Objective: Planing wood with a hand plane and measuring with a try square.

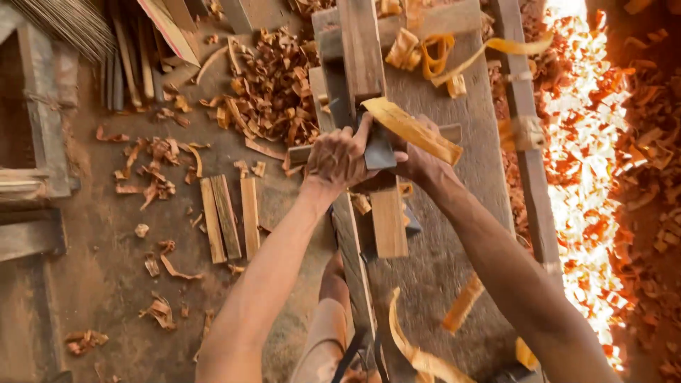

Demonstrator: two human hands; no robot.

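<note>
Gripping a wooden hand plane [369, 120] on the narrow board [389, 220], the left hand [339, 157] and right hand [420, 159] curl tight around its crossbar, yellow shaving [411, 131] curling over the fingers [363, 131].

Bare counter [454, 248] right of the plane [376, 177] gives passage; shavings pile [273, 92] and floor slats [228, 218] block the left.

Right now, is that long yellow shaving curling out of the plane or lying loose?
Out of it: the yellow shaving rises from the wooden plane between both hands, left and right.
</note>
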